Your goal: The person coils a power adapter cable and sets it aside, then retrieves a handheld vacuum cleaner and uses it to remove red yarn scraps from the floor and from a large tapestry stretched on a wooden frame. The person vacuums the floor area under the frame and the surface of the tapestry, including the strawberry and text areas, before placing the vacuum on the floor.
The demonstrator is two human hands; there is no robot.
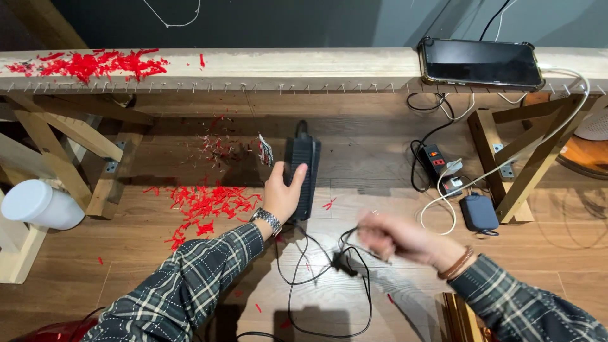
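Observation:
My left hand (283, 190) grips a long black power adapter brick (304, 166), held over the wooden floor below a wooden beam. My right hand (396, 237), blurred by motion, is closed on the adapter's thin black cable (329, 278); the cable's black plug (344, 261) hangs just left of that hand and loops of cable lie on the floor beneath. Both sleeves are dark plaid; there is a metal watch on the left wrist and a brown band on the right.
A wooden beam (253, 66) with a row of nails runs across the top, carrying red scraps (95, 63) and a phone (481, 62) on a white charging cable. Red scraps (202, 206) litter the floor. A power strip (441, 166), small dark box (479, 212), white jar (41, 204), wooden trestle legs.

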